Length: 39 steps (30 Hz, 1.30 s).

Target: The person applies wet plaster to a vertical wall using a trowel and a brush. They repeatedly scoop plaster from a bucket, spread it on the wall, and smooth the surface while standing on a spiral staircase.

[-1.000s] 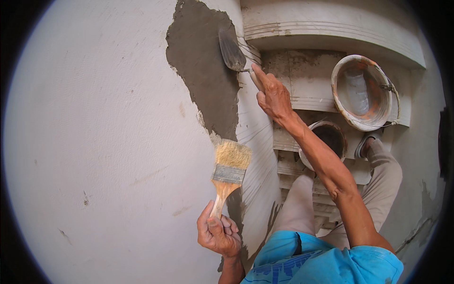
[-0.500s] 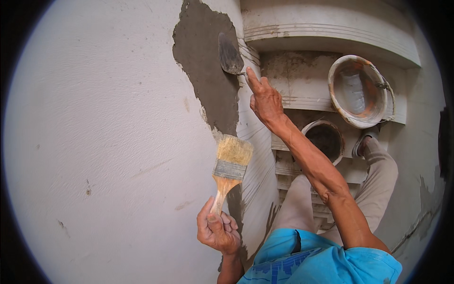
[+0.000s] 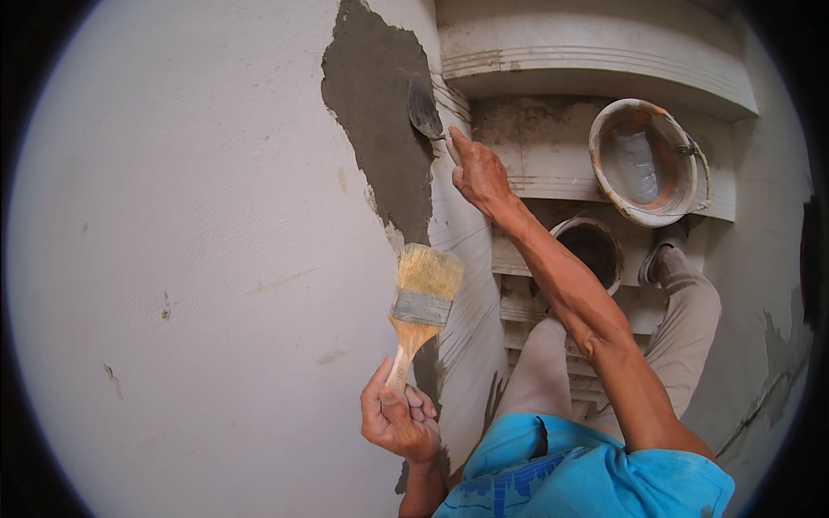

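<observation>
Toward nine o'clock the pale wall [image 3: 199, 216] spreads wide, up to the ragged-edged grey patch [image 3: 376, 121]. The left grip [image 3: 400, 421] pinches the brush [image 3: 421, 308], bristles at twelve. The trowel [image 3: 424, 108], blade against the patch, axis eleven-to-five, lies at eleven from the nearer right grip [image 3: 481, 177], closed on its handle; a stair step [image 3: 596, 57] borders two o'clock.

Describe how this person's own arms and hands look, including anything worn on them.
Both the left hand and the right hand are bare, with no gloves, rings or watch showing. The right arm is uncovered up to a short, bright blue sleeve. Only part of the left forearm shows, also bare; its sleeve is out of sight.
</observation>
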### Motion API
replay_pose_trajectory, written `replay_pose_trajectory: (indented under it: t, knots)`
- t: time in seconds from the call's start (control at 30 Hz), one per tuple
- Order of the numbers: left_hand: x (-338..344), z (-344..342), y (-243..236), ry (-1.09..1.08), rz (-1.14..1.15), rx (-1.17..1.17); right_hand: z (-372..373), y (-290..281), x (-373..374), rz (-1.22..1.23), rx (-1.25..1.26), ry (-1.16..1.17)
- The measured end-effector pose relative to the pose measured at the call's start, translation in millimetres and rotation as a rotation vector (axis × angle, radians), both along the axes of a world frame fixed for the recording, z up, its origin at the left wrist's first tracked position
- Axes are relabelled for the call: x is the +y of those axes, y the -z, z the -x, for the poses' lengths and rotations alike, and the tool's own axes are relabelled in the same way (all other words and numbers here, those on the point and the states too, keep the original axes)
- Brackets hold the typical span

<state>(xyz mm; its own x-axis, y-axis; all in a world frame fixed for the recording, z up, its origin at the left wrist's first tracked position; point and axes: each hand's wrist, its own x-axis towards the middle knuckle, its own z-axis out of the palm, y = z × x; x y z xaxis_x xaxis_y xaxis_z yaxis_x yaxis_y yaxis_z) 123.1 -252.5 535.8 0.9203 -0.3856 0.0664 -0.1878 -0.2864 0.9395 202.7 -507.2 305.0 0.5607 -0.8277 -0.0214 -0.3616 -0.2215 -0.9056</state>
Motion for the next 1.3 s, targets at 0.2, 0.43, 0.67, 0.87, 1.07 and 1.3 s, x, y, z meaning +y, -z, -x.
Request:
replay_pose_trajectory:
  t: [0.2, 0.43, 0.67, 0.87, 1.07, 1.3]
  knots:
    - [2.9, 1.2, 0.7, -0.044, -0.012, 0.013, 10.8, -7.2, 26.2, -0.056, -0.037, -0.067]
    - [3.5, 0.0, -2.5, -0.018, -0.016, -0.004, 29.4, -6.8, 37.9, -0.131, -0.171, -0.015]
    - [16.4, -1.2, 1.0, -0.057, 0.017, 0.012, 2.3, -10.7, 13.2, -0.104, -0.141, 0.003]
    - [10.9, 0.3, 0.7, -0.053, -0.016, 0.041, 47.1, -14.6, 41.0, -0.034, -0.131, -0.113]
    - [11.0, -1.8, 1.0, -0.033, 0.0, 0.023, 22.5, -13.2, 5.0, -0.127, -0.275, 0.043]
    - [20.1, -2.5, 3.0, -0.083, -0.029, 0.025, 14.1, -18.8, 17.4, -0.107, -0.194, -0.056]
